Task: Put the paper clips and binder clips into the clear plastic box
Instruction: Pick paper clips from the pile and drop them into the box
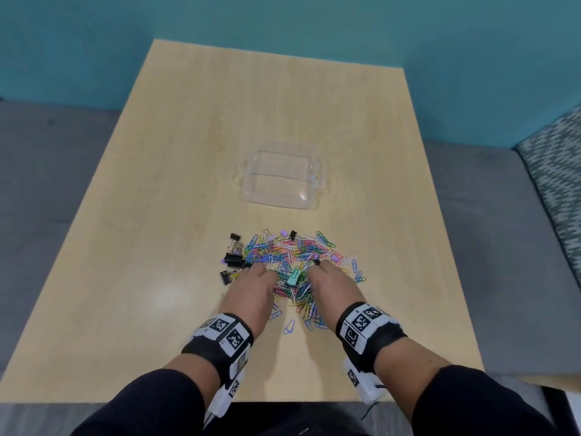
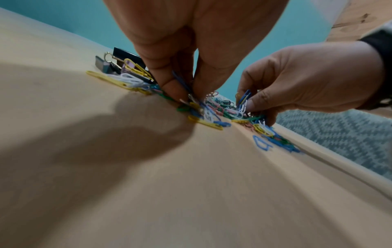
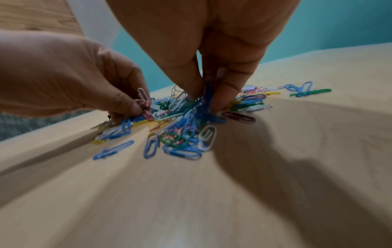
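Note:
A heap of coloured paper clips (image 1: 292,256) lies on the wooden table (image 1: 151,240), with several black binder clips (image 1: 234,259) at its left edge and a teal binder clip (image 1: 293,279) between my hands. Behind the heap stands the clear plastic box (image 1: 279,206), open and with nothing in it. My left hand (image 1: 260,269) reaches down into the heap's left side, and in the left wrist view its fingertips (image 2: 176,90) pinch a bunch of paper clips (image 2: 191,100). My right hand (image 1: 317,268) digs into the right side. Its fingertips (image 3: 222,95) pinch a clump of blue paper clips (image 3: 203,104).
A few stray paper clips (image 1: 289,327) lie near the front, between my wrists. A grey sofa with a patterned cushion (image 1: 556,171) stands to the right of the table, and a teal wall is behind it. Bare tabletop lies to the left and behind the box.

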Tool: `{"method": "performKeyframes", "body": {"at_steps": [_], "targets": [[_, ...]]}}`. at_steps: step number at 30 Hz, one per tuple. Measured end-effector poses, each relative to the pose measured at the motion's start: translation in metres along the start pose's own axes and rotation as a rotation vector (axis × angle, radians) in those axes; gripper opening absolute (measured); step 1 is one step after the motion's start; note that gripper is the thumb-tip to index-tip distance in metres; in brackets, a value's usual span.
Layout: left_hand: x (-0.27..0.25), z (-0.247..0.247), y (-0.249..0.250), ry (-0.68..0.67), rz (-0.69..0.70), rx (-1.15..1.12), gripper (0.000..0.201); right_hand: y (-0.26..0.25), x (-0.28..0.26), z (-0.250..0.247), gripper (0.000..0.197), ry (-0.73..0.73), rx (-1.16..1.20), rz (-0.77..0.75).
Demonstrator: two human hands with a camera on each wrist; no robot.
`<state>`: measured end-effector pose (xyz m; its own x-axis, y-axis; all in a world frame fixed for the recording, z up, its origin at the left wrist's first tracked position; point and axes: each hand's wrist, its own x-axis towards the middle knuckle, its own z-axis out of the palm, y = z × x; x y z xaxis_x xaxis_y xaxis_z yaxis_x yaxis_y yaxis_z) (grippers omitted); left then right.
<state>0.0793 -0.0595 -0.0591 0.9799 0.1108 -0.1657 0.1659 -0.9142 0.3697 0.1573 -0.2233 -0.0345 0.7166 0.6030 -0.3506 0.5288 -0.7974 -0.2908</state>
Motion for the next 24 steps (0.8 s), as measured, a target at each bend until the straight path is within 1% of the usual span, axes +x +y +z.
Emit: {"method": "performKeyframes", "body": {"at_steps": [2,4,7,9,10,12,15,17,19,21,22,24], "targets": [[0.003,-0.003,-0.001,-0.002,-0.065,-0.072,0.019,0.003,0.003,-0.003,0.018,0.006,0.091,0.068],[0.005,-0.007,-0.003,0.010,-0.135,-0.169,0.011,0.009,0.007,-0.005,0.012,0.001,0.236,0.165],[0.006,-0.019,-0.006,0.000,-0.211,-0.335,0.012,0.016,0.012,-0.008,0.016,-0.059,0.561,0.314],[0.008,-0.025,-0.011,-0.048,-0.297,-0.494,0.013,0.019,0.016,-0.014,0.021,-0.113,0.803,0.386],[0.010,-0.028,-0.014,-0.079,-0.358,-0.609,0.014,0.022,0.017,-0.019,0.022,-0.141,0.861,0.401],[0.013,-0.038,-0.018,-0.121,-0.451,-0.824,0.013,0.024,0.023,-0.031,0.021,-0.183,0.885,0.395],[0.029,-0.060,-0.019,-0.117,-0.471,-0.951,0.018,0.026,0.038,-0.052,0.021,-0.199,0.926,0.388],[0.049,-0.077,-0.020,-0.056,-0.475,-0.995,0.019,0.025,0.056,-0.068,0.022,-0.154,0.932,0.399],[0.077,-0.092,-0.024,0.006,-0.486,-0.995,0.019,0.022,0.078,-0.084,0.024,-0.063,0.980,0.406],[0.106,-0.105,-0.024,0.077,-0.497,-0.986,0.014,0.018,0.101,-0.097,0.026,0.040,1.050,0.417],[0.120,-0.110,-0.022,0.118,-0.496,-0.986,0.011,0.015,0.112,-0.102,0.027,0.079,1.062,0.421],[0.146,-0.116,-0.016,0.171,-0.491,-0.976,0.012,0.010,0.133,-0.111,0.028,0.145,1.042,0.436]]}}
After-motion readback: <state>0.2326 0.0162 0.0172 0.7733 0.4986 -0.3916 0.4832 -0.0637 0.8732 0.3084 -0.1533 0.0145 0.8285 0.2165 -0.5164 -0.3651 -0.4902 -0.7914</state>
